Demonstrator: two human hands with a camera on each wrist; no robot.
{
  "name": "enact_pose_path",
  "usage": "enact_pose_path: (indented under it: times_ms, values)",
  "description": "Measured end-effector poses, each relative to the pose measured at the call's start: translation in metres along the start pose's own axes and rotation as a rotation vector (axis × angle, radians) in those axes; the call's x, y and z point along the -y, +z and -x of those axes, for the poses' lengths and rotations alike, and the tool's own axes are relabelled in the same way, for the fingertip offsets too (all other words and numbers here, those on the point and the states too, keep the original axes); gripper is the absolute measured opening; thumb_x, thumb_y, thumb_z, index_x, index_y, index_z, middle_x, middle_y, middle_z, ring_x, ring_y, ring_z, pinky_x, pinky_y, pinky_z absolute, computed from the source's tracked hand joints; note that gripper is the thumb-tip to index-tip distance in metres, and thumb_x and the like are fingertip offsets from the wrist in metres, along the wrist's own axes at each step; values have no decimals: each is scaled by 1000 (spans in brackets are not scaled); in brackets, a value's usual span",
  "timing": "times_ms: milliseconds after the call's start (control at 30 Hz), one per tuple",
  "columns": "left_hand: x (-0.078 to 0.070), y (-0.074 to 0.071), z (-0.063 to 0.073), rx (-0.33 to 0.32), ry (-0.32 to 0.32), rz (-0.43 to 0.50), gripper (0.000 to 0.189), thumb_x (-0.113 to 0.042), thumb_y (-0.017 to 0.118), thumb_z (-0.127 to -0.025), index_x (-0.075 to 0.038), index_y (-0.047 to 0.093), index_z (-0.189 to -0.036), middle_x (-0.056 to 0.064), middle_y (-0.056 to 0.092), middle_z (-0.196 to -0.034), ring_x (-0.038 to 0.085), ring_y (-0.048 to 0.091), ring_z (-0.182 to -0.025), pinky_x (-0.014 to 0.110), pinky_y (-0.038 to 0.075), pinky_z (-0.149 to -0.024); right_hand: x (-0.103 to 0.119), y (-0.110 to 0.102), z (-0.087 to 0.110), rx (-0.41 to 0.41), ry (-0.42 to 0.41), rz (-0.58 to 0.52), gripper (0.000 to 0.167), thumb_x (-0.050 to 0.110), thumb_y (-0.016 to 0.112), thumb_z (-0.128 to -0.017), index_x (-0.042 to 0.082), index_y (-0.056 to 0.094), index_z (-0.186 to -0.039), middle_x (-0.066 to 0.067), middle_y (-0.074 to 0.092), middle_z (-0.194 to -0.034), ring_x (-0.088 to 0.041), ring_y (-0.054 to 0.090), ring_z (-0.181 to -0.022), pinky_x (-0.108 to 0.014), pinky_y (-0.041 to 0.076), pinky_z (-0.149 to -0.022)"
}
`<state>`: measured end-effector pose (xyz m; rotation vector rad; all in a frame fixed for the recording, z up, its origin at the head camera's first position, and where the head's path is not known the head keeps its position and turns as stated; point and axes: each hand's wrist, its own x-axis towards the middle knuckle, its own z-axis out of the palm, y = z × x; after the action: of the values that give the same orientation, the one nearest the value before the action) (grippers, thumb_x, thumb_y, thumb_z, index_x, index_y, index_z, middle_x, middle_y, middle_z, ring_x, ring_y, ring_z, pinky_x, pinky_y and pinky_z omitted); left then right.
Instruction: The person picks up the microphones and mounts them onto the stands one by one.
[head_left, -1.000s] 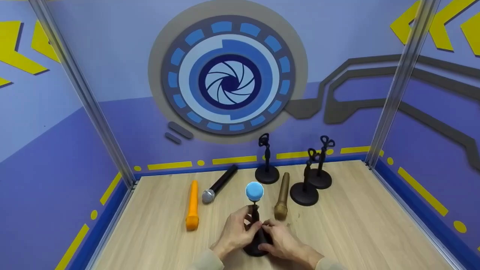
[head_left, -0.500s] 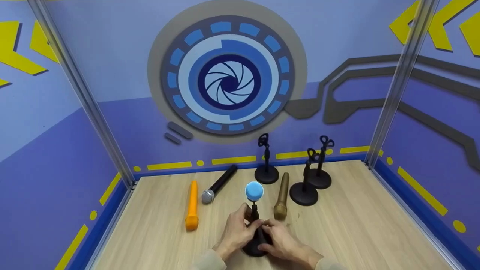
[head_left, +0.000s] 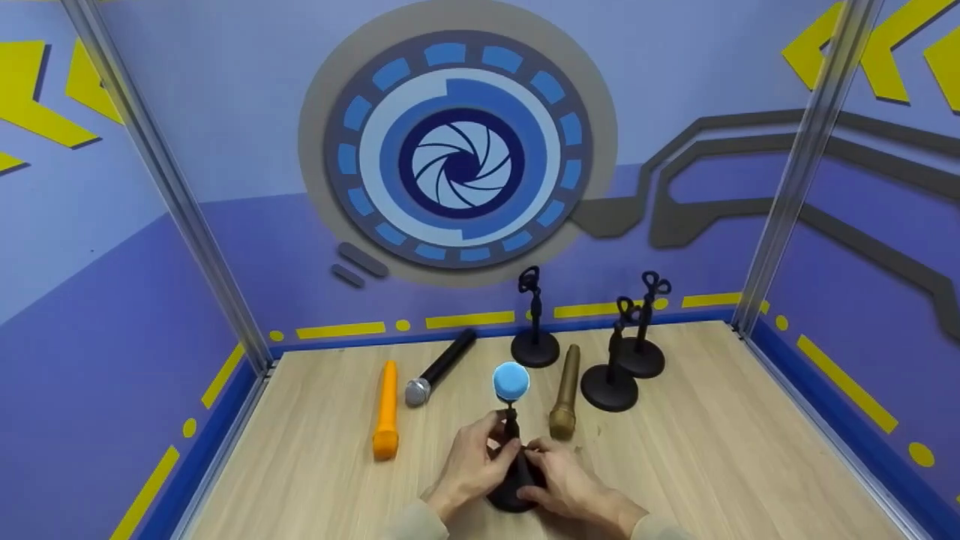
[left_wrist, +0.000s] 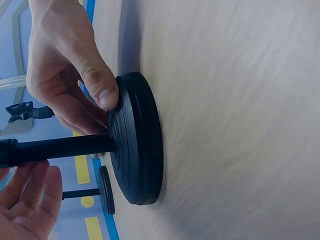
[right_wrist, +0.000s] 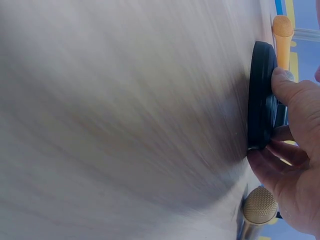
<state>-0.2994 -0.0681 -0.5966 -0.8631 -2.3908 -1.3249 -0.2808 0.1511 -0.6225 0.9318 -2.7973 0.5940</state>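
Observation:
A black microphone stand [head_left: 512, 496] is close in front of me, with a blue microphone [head_left: 511, 382] at its top, its round head facing up. My left hand [head_left: 474, 459] grips the upright pole [left_wrist: 65, 146], thumb on the near side and fingers behind. Lower down, my right hand [head_left: 564, 476] holds the round base [right_wrist: 260, 95], thumb pressed on its top face and fingertips at its rim. In the left wrist view the base [left_wrist: 145, 145] is right at the tabletop. The pole's middle is hidden behind my left hand.
An orange microphone [head_left: 385, 412] and a black one with a silver head [head_left: 439, 369] lie to the left. A gold microphone [head_left: 565, 394] lies right of the stand. Three more black stands, one at back centre [head_left: 535, 349] and two at right [head_left: 610, 388], stand near the back wall.

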Motion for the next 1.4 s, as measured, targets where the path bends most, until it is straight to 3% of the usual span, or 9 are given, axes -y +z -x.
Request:
enact_pose_path:
  times_ms: [267, 500, 733, 900, 1167, 1400]
  values:
    - [0, 0, 0, 14, -3, -28, 13, -25, 76, -107, -14, 72, -113, 4, 82, -101, 5, 75, -90, 38, 69, -71, 1, -1, -1, 31, 33, -32, 60, 43, 88, -98, 2, 76, -139, -11, 71, -132, -29, 74, -119, -48, 65, -102]
    - [-2, -2, -1, 20, -105, 17, 28, -42, 80, -105, -17, 70, -114, 2, 83, -101, 4, 75, -91, 22, 63, -75, 0, 0, -2, 36, 27, -54, 60, 39, 88, -98, -1, 75, -140, -12, 71, -133, -29, 75, -120, -46, 65, -102]
    - [-4, -1, -4, -1, -159, 5, 35, -42, 86, -97, -16, 67, -111, 3, 82, -99, 5, 75, -89, 23, 64, -76, 0, 0, -1, 43, 33, -57, 63, 40, 87, -99, -1, 72, -144, -14, 71, -136, -30, 74, -124, -46, 65, -104]
    - [-5, 1, -3, -30, -117, 7, 30, -31, 90, -96, -14, 67, -107, 3, 83, -94, 6, 77, -86, 24, 65, -74, 0, 1, -1, 27, 36, -55, 60, 40, 89, -97, 0, 76, -140, -14, 72, -135, -31, 74, -124, -47, 65, -104]
    - [-15, -3, -2, -107, -49, -40, 27, -41, 85, -101, -17, 74, -106, 0, 82, -96, 6, 77, -88, 35, 68, -73, -2, -3, -9, 45, 58, -95, 59, 41, 91, -95, 4, 78, -139, -13, 76, -135, -31, 75, -125, -50, 64, -106]
    - [-22, -8, -6, -122, -8, -85, 21, -36, 84, -102, -17, 78, -106, -1, 81, -98, 9, 78, -91, 33, 65, -74, -1, -13, -14, -109, 3, -250, 35, 38, 87, -95, 9, 84, -113, -10, 83, -108, -29, 77, -100, -35, 62, -83]
